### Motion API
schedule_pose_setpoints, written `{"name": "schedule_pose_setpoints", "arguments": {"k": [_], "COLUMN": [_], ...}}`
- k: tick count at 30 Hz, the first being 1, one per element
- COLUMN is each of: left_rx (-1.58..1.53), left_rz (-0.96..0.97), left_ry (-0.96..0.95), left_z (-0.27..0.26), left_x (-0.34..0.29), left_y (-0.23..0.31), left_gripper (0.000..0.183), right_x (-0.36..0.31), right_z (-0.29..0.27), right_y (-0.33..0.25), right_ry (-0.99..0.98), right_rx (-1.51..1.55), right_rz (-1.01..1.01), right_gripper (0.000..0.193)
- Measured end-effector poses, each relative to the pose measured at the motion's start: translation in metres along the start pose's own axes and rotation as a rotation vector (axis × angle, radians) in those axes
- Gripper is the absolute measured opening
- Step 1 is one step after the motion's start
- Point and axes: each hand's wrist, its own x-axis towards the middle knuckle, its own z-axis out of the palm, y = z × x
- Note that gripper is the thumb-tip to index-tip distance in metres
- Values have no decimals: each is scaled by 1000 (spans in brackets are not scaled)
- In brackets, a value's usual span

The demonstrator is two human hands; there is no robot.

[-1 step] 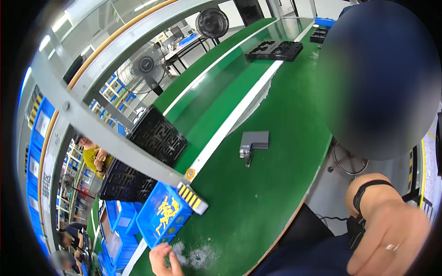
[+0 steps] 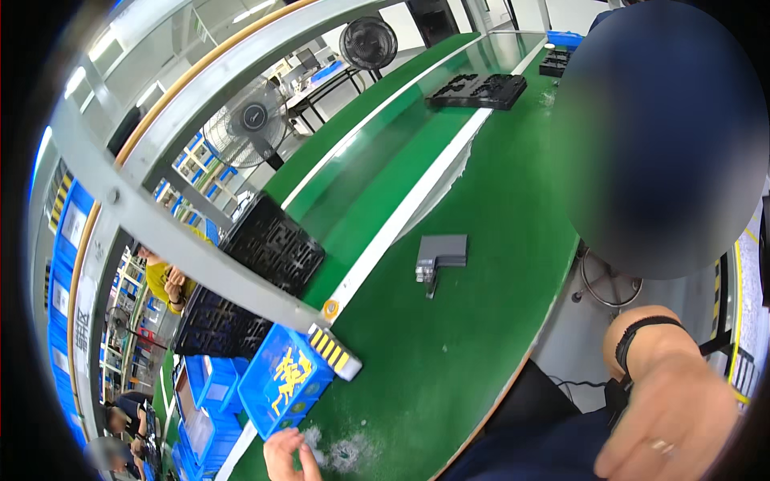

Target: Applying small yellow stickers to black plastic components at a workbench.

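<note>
At the lower left edge of the table is my left hand (image 2: 289, 455), partly cut off by the frame. Its thumb and forefinger stand a little apart, with nothing seen between them. It is closest to a blue bin (image 2: 258, 394) that holds small yellow pieces (image 2: 290, 373). My right hand (image 2: 674, 421), with a ring and a black wristband, hangs off the table at the lower right beside my dark clothing. Its back faces up; its fingertips are blurred and partly out of sight. A flat grey L-shaped part (image 2: 443, 250) lies alone on the green tabletop (image 2: 417, 353).
A grey metal post (image 2: 216, 248) slants down to a yellow-and-black striped block (image 2: 335, 353). Black trays (image 2: 277, 244) stand behind it; more trays (image 2: 481, 90) lie at the far end. Whitish residue (image 2: 345, 451) marks the table. A blurred dark shape (image 2: 662, 144) fills the upper right.
My right hand has shifted slightly left and down. The view has tilted a little, so the grey part sits slightly lower. My left hand has barely moved.
</note>
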Motion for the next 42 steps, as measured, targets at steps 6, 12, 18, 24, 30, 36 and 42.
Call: {"name": "schedule_pose_setpoints", "arguments": {"k": [6,12,18,24,30,36,42], "left_rx": [-225,-474,-357,-180,-85,2,9], "left_rz": [253,210,226,236,226,246,240], "left_ry": [-406,-849,-942,-939,-935,-892,-835], "left_z": [24,64,89,97,100,103,104], "left_x": [27,28,28,12,23,14,16], "left_y": [59,93,90,80,94,99,108], "left_gripper": [14,41,45,37,34,35,37], "right_x": [-61,-178,-322,-378,-439,-518,-461], "right_z": [-34,-162,-281,-331,-373,-425,-388], "right_y": [59,215,273,272,283,308,276], "right_ry": [-227,505,666,826,900,1406,876], "right_rx": [-341,-704,-1410,-1550,-1531,-1463,-1426], "right_rz": [279,1108,1796,2036,2087,2139,2048], "right_gripper": [24,24,23,30,36,38,29]}}
